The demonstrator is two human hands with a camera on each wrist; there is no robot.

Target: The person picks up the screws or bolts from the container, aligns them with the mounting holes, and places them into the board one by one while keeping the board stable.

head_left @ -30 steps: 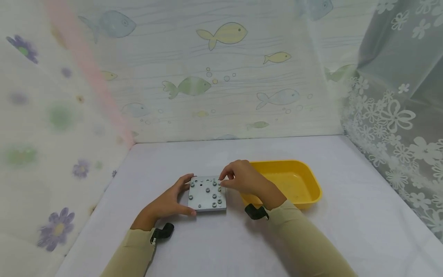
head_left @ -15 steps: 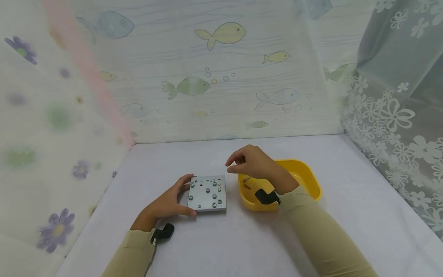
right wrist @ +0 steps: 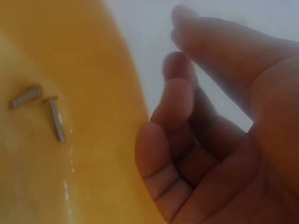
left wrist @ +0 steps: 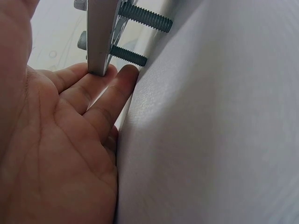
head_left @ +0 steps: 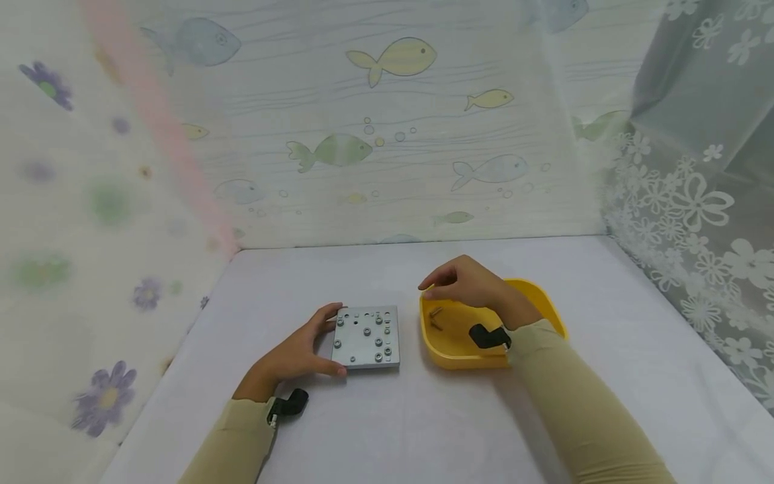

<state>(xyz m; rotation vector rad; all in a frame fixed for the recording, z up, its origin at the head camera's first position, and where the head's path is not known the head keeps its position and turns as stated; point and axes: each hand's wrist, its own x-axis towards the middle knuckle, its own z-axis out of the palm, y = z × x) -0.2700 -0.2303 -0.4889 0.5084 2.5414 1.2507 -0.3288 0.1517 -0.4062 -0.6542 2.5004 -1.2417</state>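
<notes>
- Left hand point(head_left: 297, 355) set against the left edge of the grey metal plate point(head_left: 366, 337) on the white table point(head_left: 387, 417), thumb at the near corner, fingers along the far corner; fingers nearly straight, bracing the edge rather than wrapped round it.
- From the left wrist view, fingertips point(left wrist: 125, 77) tucked under the plate's rim point(left wrist: 98, 37), two threaded bolt shanks point(left wrist: 135, 35) poking through beneath; most of the plate cut off at the top of that view.
- Plate top dotted with bolt heads and bare holes; exact count hard to make out from the head view.
- Right hand point(head_left: 468, 286) hovering over the left end of the yellow tray point(head_left: 547, 309), fingers loosely curled, apart and holding nothing in the wrist view.
- Two small screws point(right wrist: 44, 109) lying in the tray bottom, close together, clear of the right fingers point(right wrist: 180, 100); blurred, so head shape unclear.
- Right end of the tray hidden behind the right forearm and sleeve.
- Black wrist-camera mounts visible at both cuffs.
</notes>
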